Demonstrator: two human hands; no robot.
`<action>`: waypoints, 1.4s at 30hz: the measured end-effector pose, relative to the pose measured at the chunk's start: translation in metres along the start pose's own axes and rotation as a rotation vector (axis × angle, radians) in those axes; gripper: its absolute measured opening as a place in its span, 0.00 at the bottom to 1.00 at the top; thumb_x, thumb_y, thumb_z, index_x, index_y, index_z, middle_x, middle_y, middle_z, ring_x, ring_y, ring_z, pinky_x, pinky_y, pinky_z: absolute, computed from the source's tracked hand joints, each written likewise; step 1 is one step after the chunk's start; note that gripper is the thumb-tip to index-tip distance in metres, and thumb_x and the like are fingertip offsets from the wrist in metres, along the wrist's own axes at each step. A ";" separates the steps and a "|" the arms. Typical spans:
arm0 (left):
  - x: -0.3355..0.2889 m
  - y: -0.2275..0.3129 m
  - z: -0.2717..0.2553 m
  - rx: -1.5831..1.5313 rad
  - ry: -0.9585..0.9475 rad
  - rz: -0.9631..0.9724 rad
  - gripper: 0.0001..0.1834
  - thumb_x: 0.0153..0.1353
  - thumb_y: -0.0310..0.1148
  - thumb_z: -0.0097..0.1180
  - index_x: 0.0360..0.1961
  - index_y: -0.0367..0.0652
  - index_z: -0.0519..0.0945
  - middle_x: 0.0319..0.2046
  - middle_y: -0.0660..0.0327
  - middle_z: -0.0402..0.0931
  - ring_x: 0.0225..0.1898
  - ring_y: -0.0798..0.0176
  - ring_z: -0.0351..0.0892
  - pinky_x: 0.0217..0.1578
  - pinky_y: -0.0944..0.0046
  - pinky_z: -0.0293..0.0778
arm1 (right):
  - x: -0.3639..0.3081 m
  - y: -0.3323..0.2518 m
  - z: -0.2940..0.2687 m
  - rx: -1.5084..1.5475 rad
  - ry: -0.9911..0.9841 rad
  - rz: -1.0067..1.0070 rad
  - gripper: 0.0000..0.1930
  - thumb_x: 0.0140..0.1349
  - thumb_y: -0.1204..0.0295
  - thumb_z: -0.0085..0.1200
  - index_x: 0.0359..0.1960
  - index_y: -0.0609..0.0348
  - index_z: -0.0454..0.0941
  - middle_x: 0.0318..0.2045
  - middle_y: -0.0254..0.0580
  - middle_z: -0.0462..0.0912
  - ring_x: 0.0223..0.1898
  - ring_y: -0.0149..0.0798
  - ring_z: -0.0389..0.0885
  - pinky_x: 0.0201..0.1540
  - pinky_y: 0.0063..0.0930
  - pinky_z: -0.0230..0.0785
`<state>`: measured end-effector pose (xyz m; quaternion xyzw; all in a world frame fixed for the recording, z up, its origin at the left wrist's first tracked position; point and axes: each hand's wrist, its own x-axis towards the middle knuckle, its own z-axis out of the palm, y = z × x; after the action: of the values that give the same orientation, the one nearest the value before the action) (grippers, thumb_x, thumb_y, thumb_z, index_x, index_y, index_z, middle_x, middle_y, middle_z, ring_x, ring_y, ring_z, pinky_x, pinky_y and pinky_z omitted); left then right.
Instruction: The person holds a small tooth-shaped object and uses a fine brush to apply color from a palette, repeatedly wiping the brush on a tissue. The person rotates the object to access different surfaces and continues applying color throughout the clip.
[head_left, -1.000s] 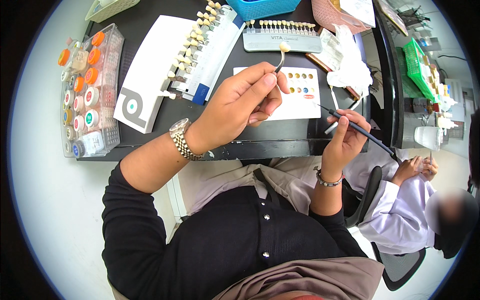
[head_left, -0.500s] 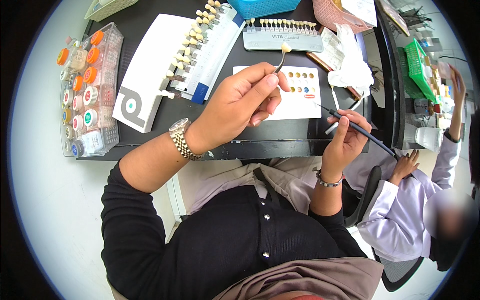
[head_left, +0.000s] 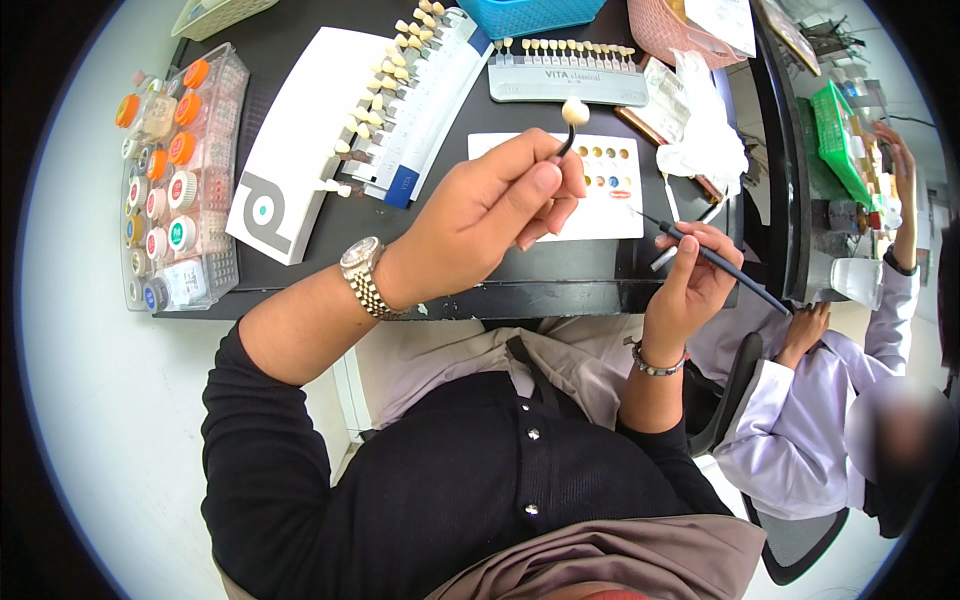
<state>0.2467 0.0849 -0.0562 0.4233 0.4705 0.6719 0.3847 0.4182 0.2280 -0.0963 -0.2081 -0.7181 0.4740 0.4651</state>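
Note:
My left hand (head_left: 490,205) is closed around a slim, dark curved tool (head_left: 568,142), most of it hidden in my fingers; it looks like tweezers. At its tip sits a small cream-coloured tooth crown (head_left: 575,110), raised over the desk. My right hand (head_left: 695,265) pinches a fine brush (head_left: 745,276) with a dark blue handle, its thin tip pointing up and left. Beneath the tip lies a white palette (head_left: 560,222) with rows of coloured spots, partly covered by my left hand. Crown and brush are apart.
Tooth shade guides stand behind: a grey one (head_left: 560,88) and a longer white one (head_left: 400,185) beside a white box (head_left: 290,120). A clear organiser of jars (head_left: 215,255) is at left. Crumpled white tissue (head_left: 705,150) lies right; a co-worker's arm (head_left: 893,315) is beyond.
The crown has turned and come slightly nearer, showing a rounder side. My right hand and brush have barely moved. The co-worker's raised hand has shifted slightly.

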 end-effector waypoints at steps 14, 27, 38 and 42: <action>-0.004 0.000 -0.004 0.251 -0.130 0.317 0.11 0.67 0.34 0.32 0.36 0.40 0.66 0.29 0.58 0.68 0.25 0.72 0.60 0.27 0.72 0.60 | 0.000 -0.001 0.001 0.018 -0.005 -0.009 0.06 0.60 0.82 0.43 0.38 0.64 0.63 0.36 0.48 0.70 0.30 0.31 0.74 0.33 0.20 0.71; -0.006 0.006 -0.008 -0.102 -0.201 0.064 0.17 0.67 0.42 0.31 0.26 0.41 0.64 0.18 0.63 0.61 0.19 0.72 0.56 0.20 0.72 0.53 | 0.001 -0.001 0.000 0.111 0.065 -0.031 0.04 0.63 0.77 0.39 0.37 0.64 0.63 0.35 0.48 0.70 0.29 0.33 0.73 0.32 0.23 0.71; -0.010 0.000 -0.008 -0.146 -0.158 0.117 0.18 0.66 0.43 0.35 0.23 0.41 0.62 0.16 0.67 0.55 0.16 0.72 0.55 0.18 0.71 0.52 | 0.089 -0.026 -0.033 -0.112 0.121 -0.058 0.09 0.66 0.69 0.39 0.32 0.63 0.67 0.26 0.37 0.71 0.25 0.28 0.64 0.28 0.20 0.60; -0.008 0.004 -0.006 -0.110 -0.161 0.134 0.18 0.66 0.42 0.35 0.24 0.41 0.63 0.16 0.67 0.55 0.16 0.72 0.56 0.18 0.71 0.52 | 0.127 -0.022 -0.004 -0.743 -0.044 -0.235 0.10 0.51 0.72 0.58 0.29 0.65 0.74 0.27 0.42 0.72 0.28 0.37 0.71 0.32 0.26 0.65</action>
<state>0.2439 0.0747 -0.0554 0.4848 0.3711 0.6846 0.3981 0.3639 0.3137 -0.0172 -0.2686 -0.8694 0.1296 0.3938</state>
